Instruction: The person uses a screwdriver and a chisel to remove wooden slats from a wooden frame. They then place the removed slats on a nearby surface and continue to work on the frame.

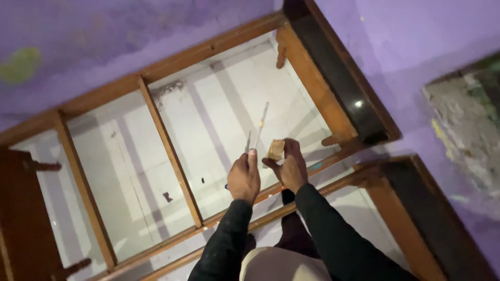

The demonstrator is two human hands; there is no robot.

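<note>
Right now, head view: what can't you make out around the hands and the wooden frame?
- Thin metal tool in the left hand: blurred, its kind unclear; lower end hidden in the fist.
- Small wooden block in the right hand: partly covered by fingers, shape incomplete.
- Wooden frame: left end and near corner cut off by the picture's edges.
- Small dark marks on the white floor: too small to identify.
</note>
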